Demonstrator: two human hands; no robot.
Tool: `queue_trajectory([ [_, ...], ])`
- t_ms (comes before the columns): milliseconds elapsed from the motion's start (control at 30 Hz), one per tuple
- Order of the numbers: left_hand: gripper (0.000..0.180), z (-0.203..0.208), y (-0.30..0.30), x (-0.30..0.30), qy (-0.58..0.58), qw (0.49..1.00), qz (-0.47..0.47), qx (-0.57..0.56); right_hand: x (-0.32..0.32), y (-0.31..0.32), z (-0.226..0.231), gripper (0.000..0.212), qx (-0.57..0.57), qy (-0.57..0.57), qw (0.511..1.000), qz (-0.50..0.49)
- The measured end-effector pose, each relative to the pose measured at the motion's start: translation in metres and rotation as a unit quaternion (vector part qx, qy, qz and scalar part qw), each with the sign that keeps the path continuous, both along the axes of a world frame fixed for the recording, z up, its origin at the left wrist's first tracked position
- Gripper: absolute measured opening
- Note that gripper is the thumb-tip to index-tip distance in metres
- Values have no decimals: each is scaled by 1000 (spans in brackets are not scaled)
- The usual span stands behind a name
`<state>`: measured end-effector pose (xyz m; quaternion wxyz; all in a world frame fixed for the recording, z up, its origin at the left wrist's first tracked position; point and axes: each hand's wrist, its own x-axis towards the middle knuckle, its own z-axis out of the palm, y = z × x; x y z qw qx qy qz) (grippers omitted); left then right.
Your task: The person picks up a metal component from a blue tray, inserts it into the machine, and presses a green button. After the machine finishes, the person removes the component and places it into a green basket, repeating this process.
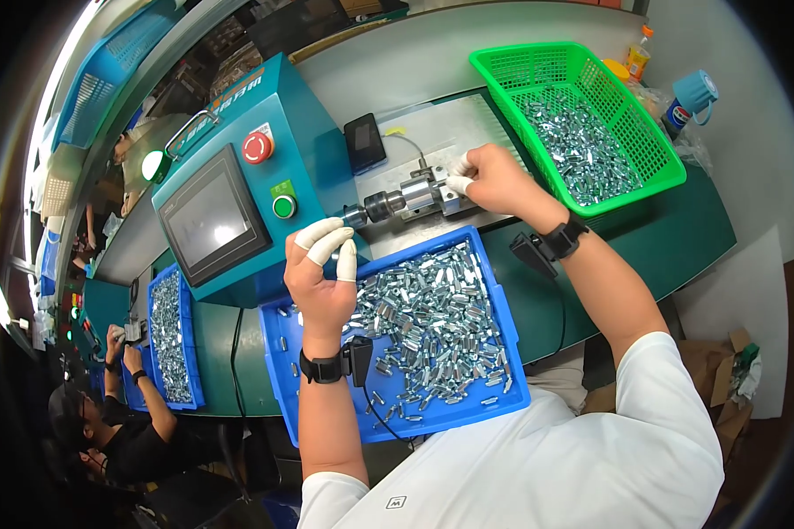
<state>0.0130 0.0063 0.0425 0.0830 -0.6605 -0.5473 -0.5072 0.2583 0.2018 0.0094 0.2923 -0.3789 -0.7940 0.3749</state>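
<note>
My left hand (319,280), with white covers on its fingertips, is raised beside the left end of a metal spindle fixture (382,207). Its thumb and fingers come together; whatever lies between them is too small to make out. At the fixture's right end, my right hand (501,181) has its covered thumb and forefinger bent in a pinch against a metal block (450,202). I cannot see what those fingertips hold. Below both hands, a blue tray (278,388) carries many small shiny metal fittings (441,313). A green basket (648,172) to the right contains more such metal pieces (582,145).
A teal machine (304,132) with a screen (213,216), red stop button (257,147) and green button (284,206) stands left of the fixture. A phone (364,143) lies behind. A cup (695,93) is at far right. Another person (119,432) works at left.
</note>
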Motion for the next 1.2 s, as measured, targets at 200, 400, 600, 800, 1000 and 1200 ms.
queue_trajectory([
  [200, 21, -1, -1, -4, 1, 1000, -1, 2, 15, -19, 32, 17, 45, -138, 989, -40],
  [400, 12, -7, -2, -10, -40, 999, -13, -4, 8, -41, 29, 29, 231, -123, 963, 66],
  [600, 10, -8, 0, -8, -69, 997, -38, -6, 11, -29, 28, 34, 264, -194, 938, 113],
  [800, 11, -6, 1, -3, -56, 998, -17, -13, 37, -20, 45, 36, 280, -81, 956, 6],
  [1000, 10, -5, -5, -10, -66, 997, -20, -24, 79, -30, 73, 36, 265, -145, 938, -169],
  [1200, 9, -4, -1, -5, -36, 999, -9, -18, 28, -76, 24, 32, 136, -85, 943, 290],
])
